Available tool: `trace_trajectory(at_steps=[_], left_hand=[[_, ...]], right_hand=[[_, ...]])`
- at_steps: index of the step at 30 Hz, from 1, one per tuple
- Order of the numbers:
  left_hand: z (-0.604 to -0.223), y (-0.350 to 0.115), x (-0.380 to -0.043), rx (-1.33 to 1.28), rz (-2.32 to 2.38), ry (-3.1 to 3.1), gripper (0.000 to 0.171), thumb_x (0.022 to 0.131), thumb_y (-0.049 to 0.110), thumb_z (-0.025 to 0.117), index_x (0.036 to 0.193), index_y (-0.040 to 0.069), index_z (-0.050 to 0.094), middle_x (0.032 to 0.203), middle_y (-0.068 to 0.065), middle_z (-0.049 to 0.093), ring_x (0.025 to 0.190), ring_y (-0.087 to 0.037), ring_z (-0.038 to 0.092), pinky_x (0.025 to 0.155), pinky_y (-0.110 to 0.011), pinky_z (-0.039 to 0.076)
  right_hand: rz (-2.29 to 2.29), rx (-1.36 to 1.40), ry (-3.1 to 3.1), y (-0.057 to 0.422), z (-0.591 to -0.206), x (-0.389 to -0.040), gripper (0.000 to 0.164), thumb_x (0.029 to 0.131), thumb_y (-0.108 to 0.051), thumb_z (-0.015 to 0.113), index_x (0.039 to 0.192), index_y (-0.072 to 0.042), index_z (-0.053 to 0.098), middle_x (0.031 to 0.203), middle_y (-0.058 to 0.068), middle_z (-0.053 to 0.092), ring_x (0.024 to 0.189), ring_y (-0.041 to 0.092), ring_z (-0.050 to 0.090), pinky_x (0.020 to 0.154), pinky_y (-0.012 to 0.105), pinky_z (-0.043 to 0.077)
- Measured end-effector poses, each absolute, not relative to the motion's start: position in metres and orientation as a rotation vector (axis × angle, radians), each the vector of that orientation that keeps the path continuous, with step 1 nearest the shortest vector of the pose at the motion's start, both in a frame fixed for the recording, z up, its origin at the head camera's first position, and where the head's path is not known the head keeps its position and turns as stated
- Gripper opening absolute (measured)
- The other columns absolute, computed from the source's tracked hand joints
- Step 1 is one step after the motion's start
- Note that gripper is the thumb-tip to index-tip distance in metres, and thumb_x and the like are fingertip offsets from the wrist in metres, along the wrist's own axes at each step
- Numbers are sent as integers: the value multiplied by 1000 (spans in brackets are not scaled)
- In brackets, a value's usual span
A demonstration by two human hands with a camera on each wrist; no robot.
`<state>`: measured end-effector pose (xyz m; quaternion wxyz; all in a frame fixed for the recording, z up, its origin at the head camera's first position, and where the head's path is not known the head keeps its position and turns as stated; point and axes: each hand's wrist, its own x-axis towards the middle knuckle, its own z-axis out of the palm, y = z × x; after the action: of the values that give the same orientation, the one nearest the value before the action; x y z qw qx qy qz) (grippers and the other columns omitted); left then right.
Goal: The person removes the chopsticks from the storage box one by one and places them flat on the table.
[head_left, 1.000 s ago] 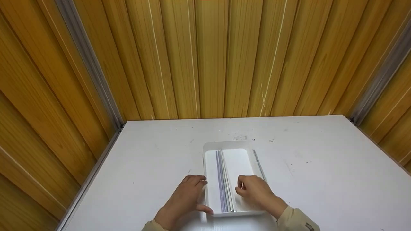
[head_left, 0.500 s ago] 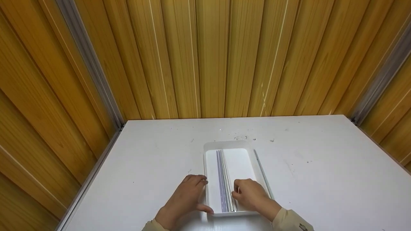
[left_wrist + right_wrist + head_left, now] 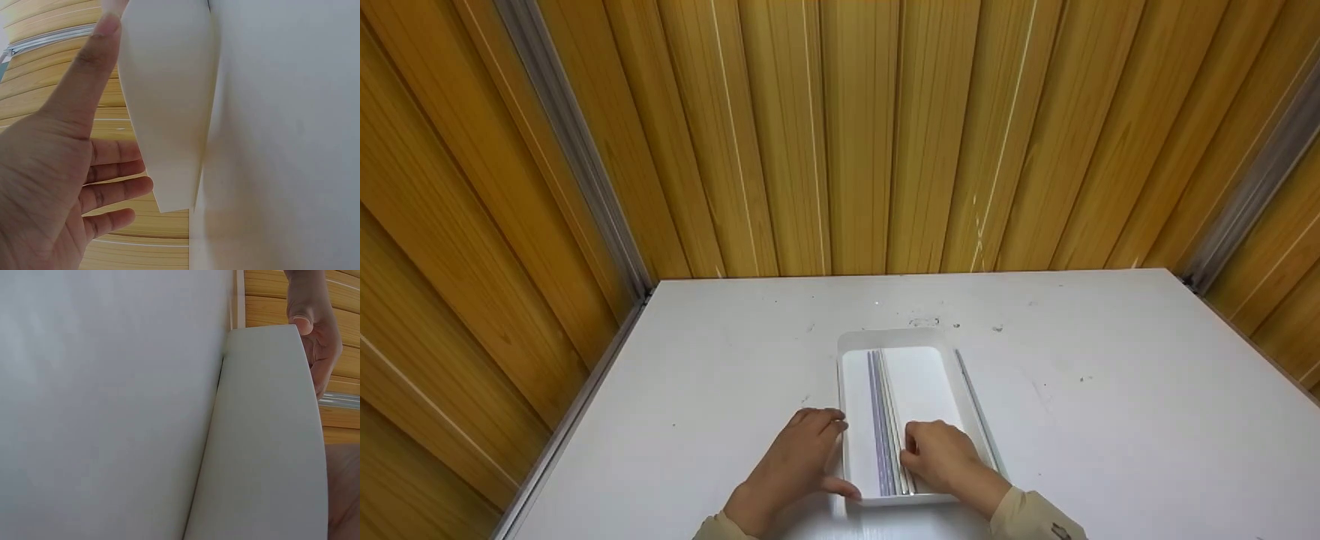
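Note:
A shallow white tray (image 3: 892, 339) lies lengthwise on the table. Several long thin sticks (image 3: 878, 420), purple ones at the left and pale ones at the right, lie side by side inside it. My left hand (image 3: 795, 457) steadies the tray's near left corner: its thumb (image 3: 95, 62) lies at the rim and its fairly straight fingers (image 3: 115, 194) touch the outer wall. Inside the tray, my right hand (image 3: 945, 456) has curled fingers, their tips at the rightmost stick. Whether they pinch it is hidden. In the right wrist view the tray wall (image 3: 264, 427) covers most of this hand.
One more thin stick (image 3: 976, 405) lies on the table along the tray's right side. The white table (image 3: 720, 352) has small dark marks beyond the tray. Wood-look panel walls (image 3: 855, 135) with grey metal corner posts (image 3: 577, 135) enclose it.
My right hand has moved left and slightly nearer inside the tray, up to the rightmost stick. More of the stick outside the tray shows. My left hand has stayed at its corner.

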<state>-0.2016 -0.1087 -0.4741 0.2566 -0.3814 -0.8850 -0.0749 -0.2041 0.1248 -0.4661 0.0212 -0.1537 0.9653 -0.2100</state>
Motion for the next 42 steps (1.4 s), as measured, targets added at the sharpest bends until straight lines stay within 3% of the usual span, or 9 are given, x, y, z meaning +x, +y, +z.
trace_trajectory(at_steps=[19, 33, 42], left_hand=[[-471, -108, -201, -1026, -219, -2472, 84, 55, 70, 71, 109, 5, 65, 115, -3, 63, 106, -16, 60, 101, -31, 48], [-470, -107, -199, -1014, -249, -2528, 84, 55, 67, 72, 111, 4, 65, 117, -4, 62, 107, -17, 60, 102, -32, 48], [-472, -108, -200, -1022, -213, -2462, 85, 55, 70, 70, 108, 4, 66, 114, -3, 63, 104, -17, 60, 100, -32, 49]], right_hand=[[-590, -362, 2986, 118, -469, -210, 22, 81, -19, 66, 66, -13, 51, 60, -2, 51, 57, 14, 45, 49, 28, 36], [-538, -366, 3005, 118, -468, -209, 19, 79, -18, 64, 65, -8, 57, 63, 2, 59, 59, 15, 53, 53, 35, 51], [-554, -334, 3010, 118, -469, -209, 23, 78, -18, 66, 61, -10, 53, 59, 0, 54, 56, 15, 48, 50, 32, 45]])
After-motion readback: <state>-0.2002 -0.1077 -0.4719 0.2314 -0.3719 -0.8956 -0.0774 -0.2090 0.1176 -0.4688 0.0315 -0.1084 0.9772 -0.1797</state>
